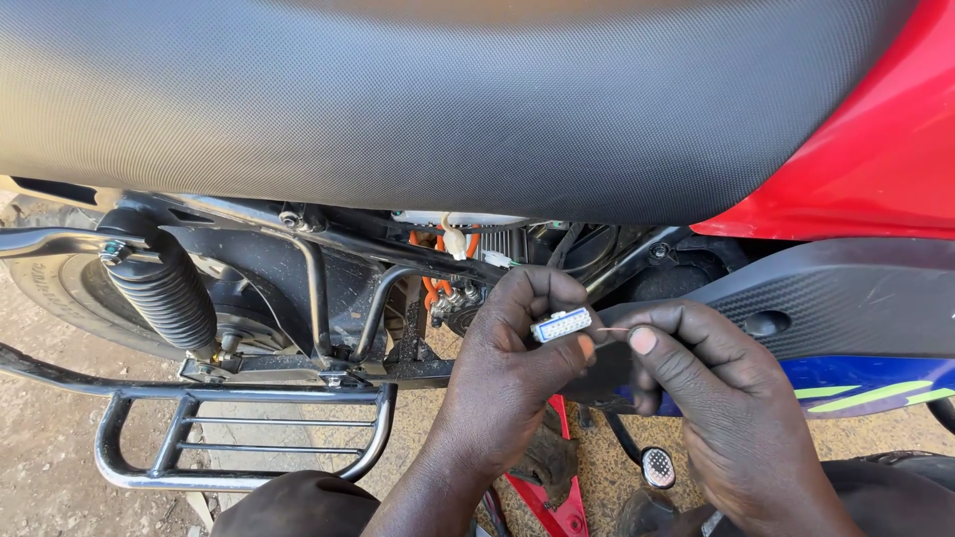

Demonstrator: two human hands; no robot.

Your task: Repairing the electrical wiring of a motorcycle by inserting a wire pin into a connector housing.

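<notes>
My left hand [512,373] pinches a small white multi-pin electrical connector [562,324] between thumb and fingers, its pin face turned up. My right hand [711,398] holds a thin wire or pin [614,329] between thumb and forefinger, its tip just at the right end of the connector. Both hands sit beside a motorcycle, under its black textured seat [448,99]. Orange wires [433,283] and a small white plug [455,242] show in the frame opening just behind my left hand.
A red side panel [875,149] and a black and blue panel [856,318] lie to the right. At left are a black rear shock absorber [159,288], the tyre [60,283] and a chrome tubular footrest rack [239,428]. Sandy ground lies below.
</notes>
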